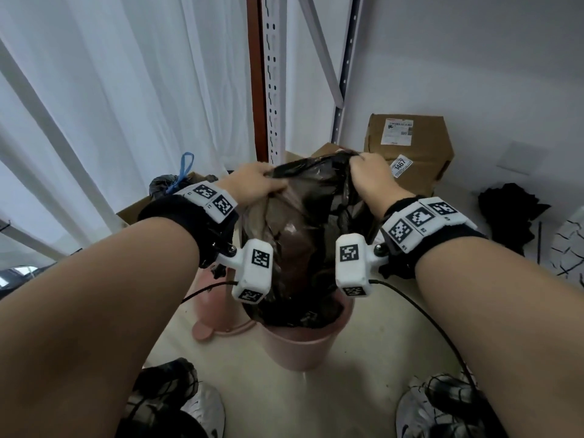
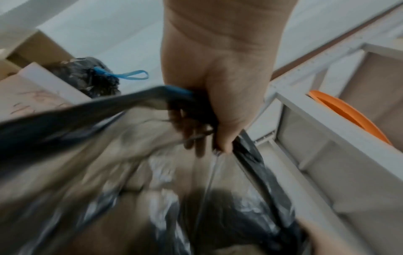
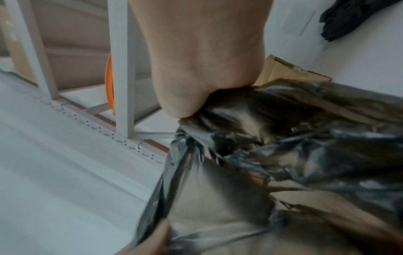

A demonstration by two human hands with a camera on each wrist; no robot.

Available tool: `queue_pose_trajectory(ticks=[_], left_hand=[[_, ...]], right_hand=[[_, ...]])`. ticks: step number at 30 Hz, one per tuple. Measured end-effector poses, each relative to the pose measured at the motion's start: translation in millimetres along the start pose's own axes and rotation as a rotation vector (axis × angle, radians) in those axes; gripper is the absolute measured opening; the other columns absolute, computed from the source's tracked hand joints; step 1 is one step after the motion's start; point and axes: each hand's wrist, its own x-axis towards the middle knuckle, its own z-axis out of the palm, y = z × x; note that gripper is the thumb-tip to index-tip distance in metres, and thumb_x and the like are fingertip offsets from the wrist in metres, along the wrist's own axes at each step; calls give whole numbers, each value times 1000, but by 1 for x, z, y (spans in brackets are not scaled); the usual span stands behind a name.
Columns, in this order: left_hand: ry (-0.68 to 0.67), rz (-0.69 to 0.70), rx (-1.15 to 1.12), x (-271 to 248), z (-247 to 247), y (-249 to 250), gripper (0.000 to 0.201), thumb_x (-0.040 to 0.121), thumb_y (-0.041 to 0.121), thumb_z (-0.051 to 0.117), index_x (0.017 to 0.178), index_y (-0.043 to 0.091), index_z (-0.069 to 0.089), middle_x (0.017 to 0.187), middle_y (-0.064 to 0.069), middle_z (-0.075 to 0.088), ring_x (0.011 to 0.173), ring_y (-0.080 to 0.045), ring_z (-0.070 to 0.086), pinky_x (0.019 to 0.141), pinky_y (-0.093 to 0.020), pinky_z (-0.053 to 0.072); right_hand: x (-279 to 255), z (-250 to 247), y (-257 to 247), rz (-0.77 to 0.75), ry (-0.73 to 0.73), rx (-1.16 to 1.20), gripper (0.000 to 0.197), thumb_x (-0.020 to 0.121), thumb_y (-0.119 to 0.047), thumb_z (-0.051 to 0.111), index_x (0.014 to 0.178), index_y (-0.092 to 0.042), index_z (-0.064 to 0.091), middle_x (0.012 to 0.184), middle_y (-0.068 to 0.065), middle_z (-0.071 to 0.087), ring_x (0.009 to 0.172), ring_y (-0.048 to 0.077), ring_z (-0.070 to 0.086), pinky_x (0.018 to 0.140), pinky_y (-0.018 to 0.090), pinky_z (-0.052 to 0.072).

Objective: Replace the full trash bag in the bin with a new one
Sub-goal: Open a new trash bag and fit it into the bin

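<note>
A full black trash bag (image 1: 303, 235) stands partly raised out of the pink bin (image 1: 300, 346) on the floor between my feet. My left hand (image 1: 256, 181) grips the bag's top edge on the left; in the left wrist view the left hand (image 2: 209, 124) has its fingers curled round the rim with a blue drawstring showing. My right hand (image 1: 369, 175) grips the gathered top on the right, and in the right wrist view the right hand (image 3: 196, 96) bunches the black bag (image 3: 283, 155). The bag's contents show as brown paper through the film.
The pink bin lid (image 1: 215, 314) lies on the floor left of the bin. A tied black bag with a blue drawstring (image 1: 177, 181) sits in a box behind. Cardboard boxes (image 1: 410, 147) stand at the back right, a metal rack upright (image 1: 271, 74) behind, black cloth (image 1: 512, 213) at right.
</note>
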Motion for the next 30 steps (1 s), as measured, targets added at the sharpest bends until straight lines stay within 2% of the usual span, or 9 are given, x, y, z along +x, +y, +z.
queue_pose_trajectory(ticks=[3,5,9,13,16,20,24,27,30], left_hand=[[62,-68,-502,2,-1,1,17,96,13,51,106,5,63,90,-10,66,81,-22,64,92,-37,53],[4,-53,-565,3,3,3,25,98,15,47,117,3,59,95,-12,67,82,-21,65,88,-36,53],[-53,9,-509,2,15,11,23,100,18,43,108,7,61,103,-15,66,89,-23,64,91,-39,52],[7,42,-298,2,12,12,17,96,24,52,97,13,64,96,-10,67,87,-21,63,93,-38,50],[-131,120,23,-1,5,4,31,86,34,66,108,13,61,100,-4,67,91,-16,64,88,-28,49],[-197,50,616,-4,13,-16,30,88,25,64,112,6,64,106,-12,67,98,-26,61,86,-28,44],[5,-62,78,-12,23,-35,16,93,8,52,98,-1,64,95,-21,63,90,-30,60,84,-35,47],[3,-165,-564,-28,28,-37,29,92,-7,39,89,6,64,86,-16,67,74,-26,67,77,-36,57],[-107,-159,-640,-37,26,-31,20,93,6,51,93,14,69,74,-5,72,63,-17,69,63,-27,59]], right_hand=[[-1,-1,3,1,-13,-53,29,87,-20,41,60,-15,48,70,4,47,90,23,47,75,32,33],[-13,-2,-5,-110,-104,191,25,91,-30,50,105,-14,61,107,4,56,111,19,47,94,32,39],[-31,6,-27,-325,-429,36,94,82,-31,71,152,-19,10,139,-3,40,128,8,39,111,22,28],[-26,20,-25,-339,-306,-105,27,91,-13,60,113,2,61,117,18,64,104,22,57,97,31,41],[-21,17,-10,-139,-256,10,26,95,-11,51,94,10,66,102,25,68,98,32,62,86,39,47],[-31,7,6,98,-220,195,33,94,-23,52,115,0,63,117,18,65,115,34,59,98,38,45],[-53,7,16,-55,-357,-23,30,78,-34,75,98,-13,66,94,-2,68,90,15,63,77,25,47],[-63,16,36,-117,-348,-435,11,84,-15,65,81,-18,55,105,13,65,101,28,59,75,23,33],[-69,14,45,-26,-307,-304,24,88,-8,57,66,-15,52,90,21,65,88,31,58,69,26,33]])
